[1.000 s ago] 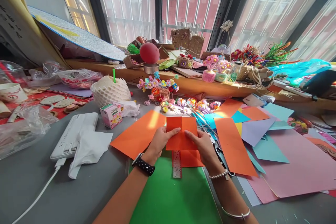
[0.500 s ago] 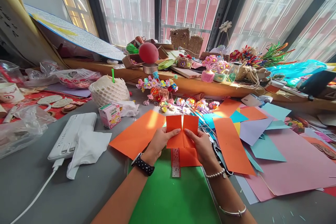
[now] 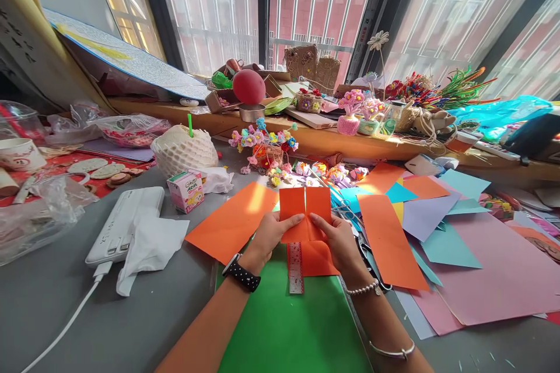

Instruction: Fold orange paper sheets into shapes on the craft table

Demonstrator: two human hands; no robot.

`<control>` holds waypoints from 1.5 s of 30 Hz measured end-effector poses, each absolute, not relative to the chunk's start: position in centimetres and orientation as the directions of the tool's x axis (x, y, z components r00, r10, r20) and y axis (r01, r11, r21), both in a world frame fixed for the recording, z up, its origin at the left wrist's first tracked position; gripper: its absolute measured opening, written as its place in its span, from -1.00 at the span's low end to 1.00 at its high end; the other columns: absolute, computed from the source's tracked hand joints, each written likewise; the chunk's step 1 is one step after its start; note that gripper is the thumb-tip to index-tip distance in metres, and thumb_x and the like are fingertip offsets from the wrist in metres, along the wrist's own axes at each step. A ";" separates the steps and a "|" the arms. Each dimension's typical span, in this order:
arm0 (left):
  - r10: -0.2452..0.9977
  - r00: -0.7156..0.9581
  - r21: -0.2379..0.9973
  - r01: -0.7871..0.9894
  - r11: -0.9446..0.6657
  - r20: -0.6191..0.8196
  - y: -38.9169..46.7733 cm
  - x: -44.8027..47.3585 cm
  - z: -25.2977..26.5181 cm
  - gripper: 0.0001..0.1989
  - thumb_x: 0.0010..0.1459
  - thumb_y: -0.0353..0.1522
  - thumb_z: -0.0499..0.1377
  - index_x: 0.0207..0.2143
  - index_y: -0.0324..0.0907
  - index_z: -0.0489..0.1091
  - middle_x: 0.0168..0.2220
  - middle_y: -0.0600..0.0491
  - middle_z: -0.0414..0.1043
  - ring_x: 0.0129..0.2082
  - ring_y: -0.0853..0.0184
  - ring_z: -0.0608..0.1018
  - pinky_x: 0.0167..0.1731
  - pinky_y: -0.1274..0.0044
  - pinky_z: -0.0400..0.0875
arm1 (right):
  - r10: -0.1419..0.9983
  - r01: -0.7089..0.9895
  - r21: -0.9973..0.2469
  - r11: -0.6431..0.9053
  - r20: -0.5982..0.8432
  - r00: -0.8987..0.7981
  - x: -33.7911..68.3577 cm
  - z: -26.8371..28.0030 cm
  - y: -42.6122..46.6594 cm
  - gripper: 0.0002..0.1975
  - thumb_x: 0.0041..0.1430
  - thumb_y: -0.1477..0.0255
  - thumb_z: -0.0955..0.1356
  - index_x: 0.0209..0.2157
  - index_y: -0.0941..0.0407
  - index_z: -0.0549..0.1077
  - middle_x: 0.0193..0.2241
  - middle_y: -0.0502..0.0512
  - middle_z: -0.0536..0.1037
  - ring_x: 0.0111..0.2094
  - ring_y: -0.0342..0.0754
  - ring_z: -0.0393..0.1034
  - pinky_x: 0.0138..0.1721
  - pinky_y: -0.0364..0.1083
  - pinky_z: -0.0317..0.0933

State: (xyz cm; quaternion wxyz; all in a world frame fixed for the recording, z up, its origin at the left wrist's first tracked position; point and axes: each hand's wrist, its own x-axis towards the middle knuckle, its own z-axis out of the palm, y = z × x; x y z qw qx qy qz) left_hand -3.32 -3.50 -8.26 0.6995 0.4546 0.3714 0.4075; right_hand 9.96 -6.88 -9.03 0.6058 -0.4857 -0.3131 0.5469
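A small orange paper piece with a centre crease is held upright between both hands above the table. My left hand pinches its lower left edge, thumb pointing right. My right hand pinches the lower right edge, thumb pointing left. The bottom corners of the piece are folded in toward the crease. Under the hands lie a red ruler, another orange sheet and a green sheet.
A large orange sheet lies left of the hands, an orange strip right. Pink, teal and purple papers spread right. Scissors lie by my right wrist. A power bank, tissue, milk carton and crafted flowers sit left and behind.
The flat orange piece has been folded: its lower corners have been pressed in toward the centre crease. Both hands have stayed in place, thumbs closing inward.
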 end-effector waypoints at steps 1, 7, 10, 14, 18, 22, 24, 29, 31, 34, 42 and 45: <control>0.906 0.393 0.935 -0.239 0.263 -0.155 -3.5 -3.3 -8.2 -0.64 -0.16 -0.31 0.27 -0.26 -0.29 0.41 -0.36 -0.04 0.51 -0.39 0.25 0.53 -0.32 0.46 0.40 | 0.966 -0.373 -0.925 -0.079 -0.163 0.200 9.9 -8.9 -6.9 -0.72 -0.23 0.32 0.43 -0.42 0.19 0.47 -0.45 0.12 0.56 -0.44 0.01 0.44 -0.40 -0.05 0.30; 0.912 0.386 0.943 -0.234 0.238 -0.134 -3.4 -3.4 -8.5 -0.63 -0.16 -0.28 0.26 -0.28 -0.30 0.41 -0.32 -0.07 0.50 -0.31 0.21 0.52 -0.26 0.43 0.39 | 0.972 -0.334 -0.942 -0.045 -0.118 0.202 10.1 -8.6 -7.1 -0.70 -0.22 0.31 0.42 -0.39 0.17 0.48 -0.43 0.11 0.56 -0.42 0.00 0.44 -0.36 -0.05 0.30; 0.925 0.360 0.958 -0.204 0.201 -0.118 -3.3 -3.5 -8.6 -0.64 -0.15 -0.25 0.25 -0.30 -0.30 0.41 -0.31 -0.07 0.50 -0.29 0.21 0.51 -0.25 0.44 0.39 | 0.975 -0.256 -0.965 -0.048 -0.101 0.198 10.3 -8.8 -7.0 -0.71 -0.21 0.29 0.41 -0.41 0.18 0.49 -0.42 0.12 0.56 -0.41 0.00 0.43 -0.37 -0.06 0.30; 0.913 0.388 0.971 -0.138 0.196 -0.129 -3.2 -3.5 -8.5 -0.62 -0.20 -0.26 0.28 -0.32 -0.30 0.42 -0.34 -0.06 0.50 -0.30 0.19 0.51 -0.29 0.45 0.40 | 0.965 -0.160 -0.987 -0.007 -0.049 0.257 10.6 -9.2 -6.8 -0.68 -0.20 0.26 0.40 -0.40 0.20 0.49 -0.44 0.14 0.56 -0.41 0.02 0.42 -0.36 -0.04 0.30; 0.916 0.375 0.969 -0.136 0.206 -0.142 -3.3 -3.3 -8.5 -0.59 -0.22 -0.25 0.28 -0.29 -0.31 0.43 -0.34 -0.08 0.50 -0.29 0.16 0.50 -0.30 0.43 0.40 | 0.959 -0.174 -0.985 -0.013 -0.061 0.277 10.6 -9.4 -6.7 -0.68 -0.20 0.26 0.40 -0.40 0.19 0.49 -0.46 0.13 0.55 -0.43 0.01 0.42 -0.39 -0.04 0.30; 0.912 0.388 0.956 -0.192 0.221 -0.132 -3.4 -3.2 -8.6 -0.61 -0.19 -0.28 0.27 -0.27 -0.30 0.42 -0.33 -0.06 0.50 -0.32 0.21 0.51 -0.27 0.44 0.39 | 0.960 -0.323 -0.945 -0.047 -0.133 0.247 10.3 -9.4 -6.7 -0.70 -0.22 0.29 0.42 -0.41 0.17 0.49 -0.48 0.09 0.55 -0.49 -0.04 0.41 -0.42 -0.05 0.31; 0.907 0.401 0.948 -0.218 0.230 -0.127 -3.4 -3.2 -8.6 -0.62 -0.17 -0.29 0.27 -0.25 -0.29 0.42 -0.33 -0.06 0.50 -0.34 0.23 0.52 -0.25 0.43 0.39 | 0.958 -0.358 -0.932 -0.050 -0.146 0.246 10.2 -9.4 -6.7 -0.72 -0.23 0.30 0.42 -0.43 0.17 0.49 -0.50 0.07 0.55 -0.50 -0.05 0.41 -0.43 -0.06 0.31; 0.922 0.376 0.962 -0.201 0.183 -0.097 -3.3 -3.2 -8.9 -0.62 -0.18 -0.27 0.27 -0.27 -0.29 0.43 -0.32 -0.06 0.50 -0.31 0.21 0.51 -0.23 0.42 0.38 | 0.948 -0.357 -0.934 -0.025 -0.136 0.289 10.0 -9.2 -6.6 -0.76 -0.25 0.32 0.43 -0.48 0.16 0.50 -0.53 0.02 0.54 -0.51 -0.11 0.39 -0.46 -0.13 0.29; 0.927 0.365 0.964 -0.200 0.173 -0.090 -3.2 -3.1 -9.0 -0.61 -0.20 -0.26 0.27 -0.28 -0.29 0.44 -0.33 -0.07 0.50 -0.31 0.20 0.51 -0.23 0.41 0.37 | 0.944 -0.365 -0.931 -0.027 -0.144 0.298 9.9 -9.1 -6.6 -0.77 -0.26 0.33 0.44 -0.49 0.15 0.50 -0.54 0.00 0.53 -0.52 -0.13 0.38 -0.48 -0.16 0.28; 0.921 0.379 0.957 -0.220 0.187 -0.092 -3.2 -3.2 -8.9 -0.60 -0.20 -0.26 0.28 -0.27 -0.29 0.43 -0.32 -0.07 0.50 -0.31 0.20 0.51 -0.23 0.41 0.37 | 0.941 -0.378 -0.925 -0.036 -0.159 0.300 9.9 -9.0 -6.7 -0.77 -0.28 0.33 0.44 -0.49 0.14 0.50 -0.54 0.00 0.53 -0.52 -0.13 0.38 -0.50 -0.17 0.28; 0.872 0.465 0.953 -0.165 0.256 -0.154 -3.2 -3.6 -8.6 -0.60 -0.19 -0.26 0.27 -0.27 -0.29 0.42 -0.29 -0.08 0.49 -0.25 0.18 0.50 -0.23 0.43 0.37 | 0.971 -0.301 -0.941 -0.151 -0.199 0.134 10.9 -8.4 -7.1 -0.71 -0.24 0.30 0.43 -0.43 0.18 0.50 -0.49 0.09 0.54 -0.49 -0.07 0.41 -0.49 -0.14 0.30; 0.888 0.442 0.957 -0.179 0.227 -0.128 -3.4 -3.5 -8.6 -0.61 -0.19 -0.26 0.27 -0.27 -0.28 0.42 -0.31 -0.07 0.49 -0.28 0.20 0.50 -0.24 0.44 0.37 | 0.971 -0.295 -0.949 -0.114 -0.169 0.169 10.8 -8.3 -7.2 -0.69 -0.23 0.30 0.42 -0.40 0.19 0.49 -0.50 0.08 0.54 -0.48 -0.08 0.41 -0.48 -0.14 0.30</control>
